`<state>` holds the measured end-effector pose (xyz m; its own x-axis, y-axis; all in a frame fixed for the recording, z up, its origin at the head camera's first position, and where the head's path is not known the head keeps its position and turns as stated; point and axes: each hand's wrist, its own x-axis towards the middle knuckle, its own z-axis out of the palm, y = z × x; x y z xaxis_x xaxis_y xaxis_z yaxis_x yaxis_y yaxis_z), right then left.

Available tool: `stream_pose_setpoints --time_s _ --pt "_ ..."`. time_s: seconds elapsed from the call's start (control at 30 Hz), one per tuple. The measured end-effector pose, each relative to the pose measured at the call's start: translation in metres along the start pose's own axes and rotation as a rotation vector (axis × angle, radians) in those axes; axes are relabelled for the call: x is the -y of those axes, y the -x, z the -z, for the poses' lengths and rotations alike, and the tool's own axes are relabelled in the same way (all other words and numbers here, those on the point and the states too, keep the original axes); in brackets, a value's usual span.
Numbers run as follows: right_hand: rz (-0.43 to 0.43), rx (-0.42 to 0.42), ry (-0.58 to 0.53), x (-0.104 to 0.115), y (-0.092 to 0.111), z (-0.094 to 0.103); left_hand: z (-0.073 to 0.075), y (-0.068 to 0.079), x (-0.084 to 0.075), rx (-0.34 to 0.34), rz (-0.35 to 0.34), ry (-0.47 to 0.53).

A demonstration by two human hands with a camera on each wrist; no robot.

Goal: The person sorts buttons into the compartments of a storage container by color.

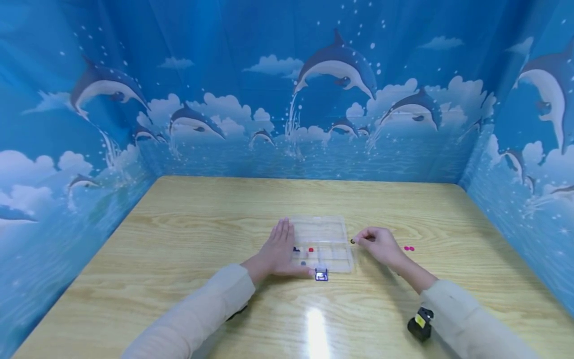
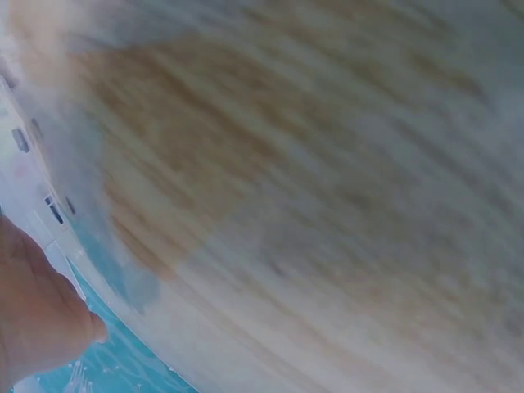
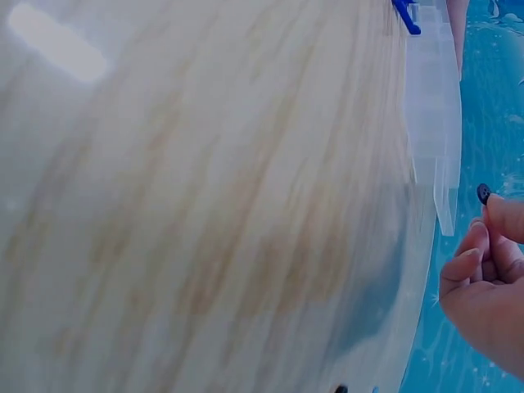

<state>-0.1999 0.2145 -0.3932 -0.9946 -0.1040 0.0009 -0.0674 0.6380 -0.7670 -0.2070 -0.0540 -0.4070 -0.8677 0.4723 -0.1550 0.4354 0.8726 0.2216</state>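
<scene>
A clear plastic compartment box [image 1: 338, 253] lies with its lid [image 1: 317, 230] folded back and a blue latch [image 1: 321, 275] at its front. My left hand [image 1: 278, 252] rests along the box's left side, fingers straight and thumb stretched across the front edge near the latch. Inside the left compartments are a red button [image 1: 311, 250], some dark buttons [image 1: 296, 250] and a greyish one [image 1: 303, 263]. Just right of the box, my right hand [image 1: 380, 244] pinches a small black button [image 3: 484, 193] between thumb and fingertip, its holes showing in the right wrist view.
Two pink buttons [image 1: 409, 248] lie on the wooden table [image 1: 206, 214], to the right of my right hand. A blue dolphin-print curtain [image 1: 242, 89] borders the table at the back and both sides. Dark devices hang at the sleeves, one a black wrist device [image 1: 420, 324].
</scene>
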Motion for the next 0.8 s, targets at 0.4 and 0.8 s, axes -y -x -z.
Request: stream_pose_setpoints --time_s 0.4,0.8 --pt "0.034 -0.005 -0.023 0.009 -0.008 -0.011 0.0 0.0 -0.001 0.003 0.007 -0.011" --pt "0.019 0.026 -0.049 0.023 -0.01 -0.019 0.001 0.002 -0.002 -0.004 0.01 -0.013"
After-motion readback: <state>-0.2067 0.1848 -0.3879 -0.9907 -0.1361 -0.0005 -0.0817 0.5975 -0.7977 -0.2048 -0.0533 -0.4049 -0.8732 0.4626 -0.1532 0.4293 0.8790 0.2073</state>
